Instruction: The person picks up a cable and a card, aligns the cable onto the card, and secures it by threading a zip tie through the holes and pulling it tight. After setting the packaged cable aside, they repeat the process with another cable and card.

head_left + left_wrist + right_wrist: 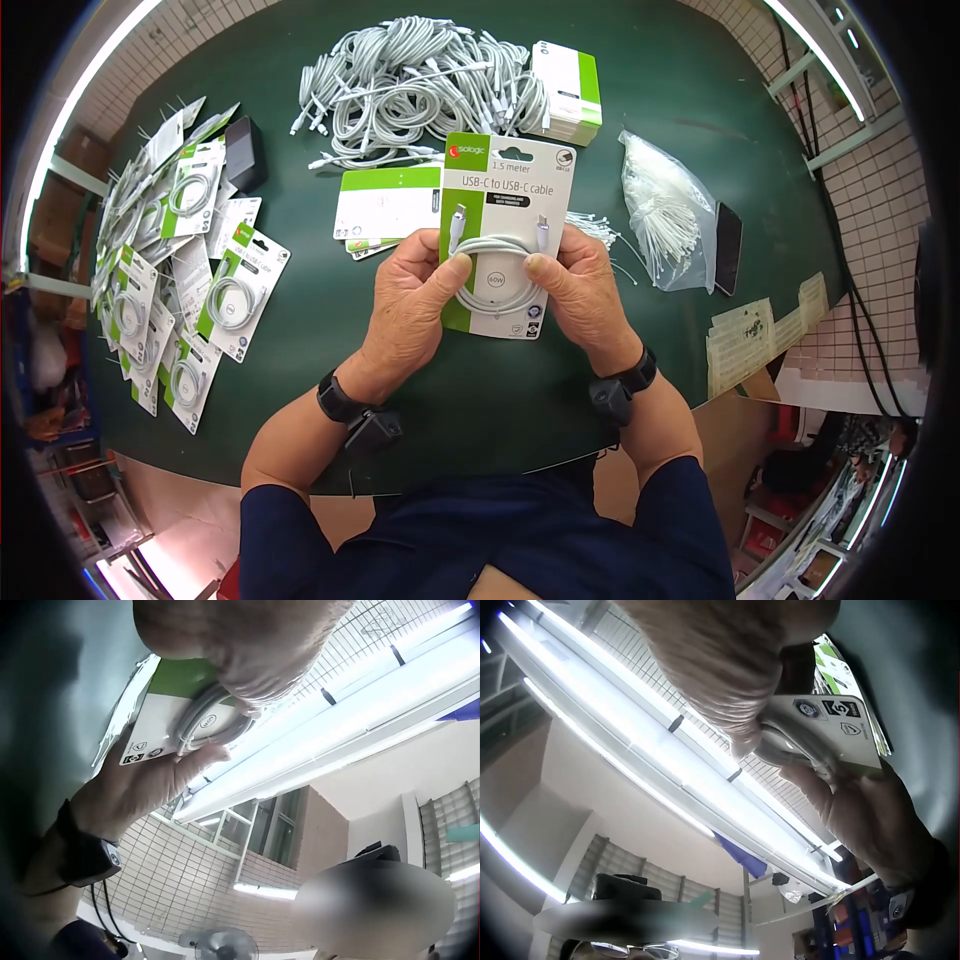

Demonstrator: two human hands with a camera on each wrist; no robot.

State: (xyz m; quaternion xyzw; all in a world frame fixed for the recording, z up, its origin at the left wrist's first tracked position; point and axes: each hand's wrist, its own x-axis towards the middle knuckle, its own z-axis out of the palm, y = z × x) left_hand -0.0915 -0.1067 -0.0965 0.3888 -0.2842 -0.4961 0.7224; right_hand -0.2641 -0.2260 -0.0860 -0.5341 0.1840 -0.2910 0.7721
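A white and green card [507,215] with a coiled grey-white cable [497,302] on its front is held upright between both hands in the head view. The left hand [408,300] pinches its left edge, thumb on the coil. On the right edge the right hand [590,295] does the same, its thumb also on the coil. Both hands' other fingers are mostly hidden behind the card. In the left wrist view the card [161,712] and coil [214,720] show between the hands; the right wrist view shows the card's lower corner [847,735].
Loose cables [410,85] lie heaped at the back, beside a stack of cards [566,85]. More cards [385,205] lie behind the hands. Carded cables [185,375] and a black box [245,155] are at left. A bag of white ties [665,215] and a phone [728,248] are at right.
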